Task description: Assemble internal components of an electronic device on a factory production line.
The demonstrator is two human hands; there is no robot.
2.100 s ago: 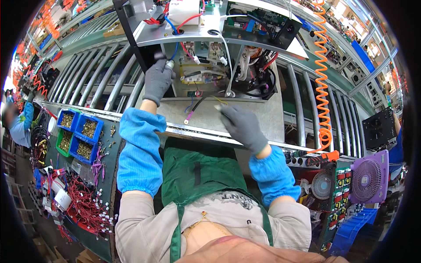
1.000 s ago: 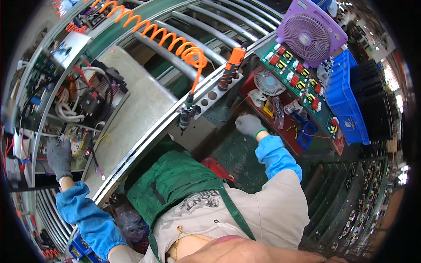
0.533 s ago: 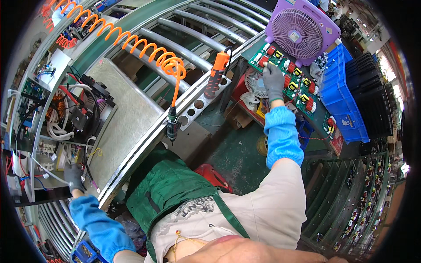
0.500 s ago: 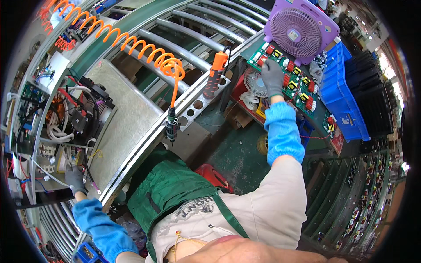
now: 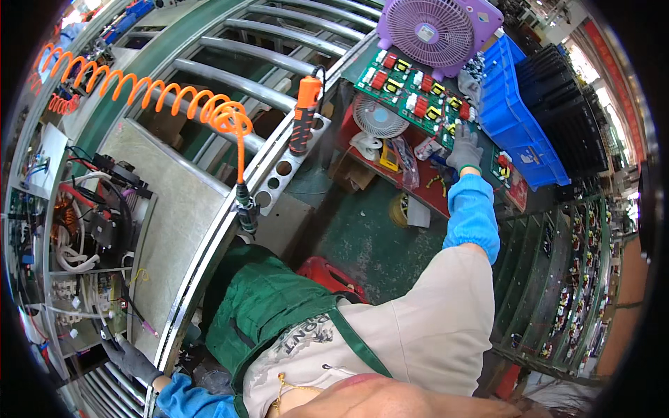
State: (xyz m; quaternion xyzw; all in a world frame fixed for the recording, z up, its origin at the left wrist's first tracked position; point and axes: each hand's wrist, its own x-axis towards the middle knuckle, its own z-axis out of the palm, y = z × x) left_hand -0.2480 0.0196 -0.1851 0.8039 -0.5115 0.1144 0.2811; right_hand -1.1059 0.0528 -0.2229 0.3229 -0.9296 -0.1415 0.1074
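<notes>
My right hand (image 5: 465,148), in a grey glove, reaches out at the upper right. Its fingers are spread over the near right end of a panel of green circuit boards (image 5: 412,104) carrying red, yellow and white components. At the lower left, my left hand (image 5: 130,360), also gloved, has its fingers stretched toward the open-sided electrical unit (image 5: 104,270). The fingertips are by the end of a white cable (image 5: 80,313); whether they touch it I cannot tell. Black parts, a copper coil (image 5: 65,219) and loose wires fill the unit.
An orange-handled tool (image 5: 305,115) stands in a perforated metal rail. A power screwdriver (image 5: 247,214) hangs on a coiled orange hose (image 5: 167,90). Beyond the boards are a purple fan (image 5: 433,31) and blue bin (image 5: 523,115). Metal rollers (image 5: 237,83) run behind the worktable (image 5: 178,191).
The view has shifted. My right hand has gone from the boards' middle to their near right end, its fingers now spread. My left hand has drawn back toward the unit's near edge.
</notes>
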